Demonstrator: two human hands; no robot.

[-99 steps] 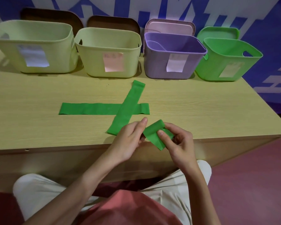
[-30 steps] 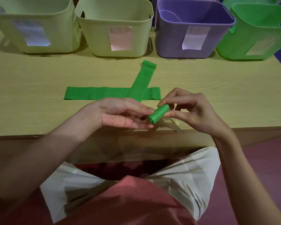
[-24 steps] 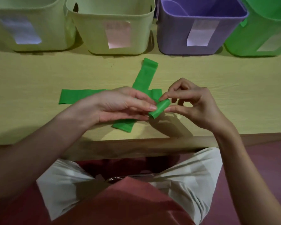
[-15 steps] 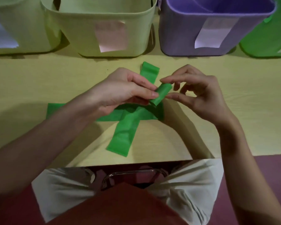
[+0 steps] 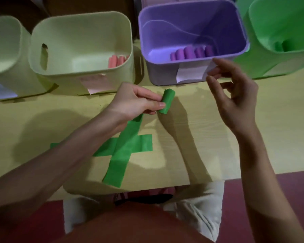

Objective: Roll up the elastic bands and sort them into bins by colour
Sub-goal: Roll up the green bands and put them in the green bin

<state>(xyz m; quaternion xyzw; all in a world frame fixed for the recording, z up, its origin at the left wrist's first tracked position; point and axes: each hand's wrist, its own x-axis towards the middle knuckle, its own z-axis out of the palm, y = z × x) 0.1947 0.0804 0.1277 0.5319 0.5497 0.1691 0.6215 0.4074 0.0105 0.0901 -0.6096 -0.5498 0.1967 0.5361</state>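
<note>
Green roll (image 5: 167,101) is pinched in the left hand (image 5: 137,100), right hand (image 5: 235,95) loose and empty, purple bin (image 5: 191,67) holding rolls, two flat bands (image 5: 125,149) left.

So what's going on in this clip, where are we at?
A person is sorting rolled elastic bands into bins by colour. The left hand pinches a rolled green band above the table; the right hand is open and holds nothing. Two flat green bands lie crossed on the table, not yet rolled. Purple rolls sit in the purple bin, pink rolls in a pale bin. The green bin stands far right.
</note>
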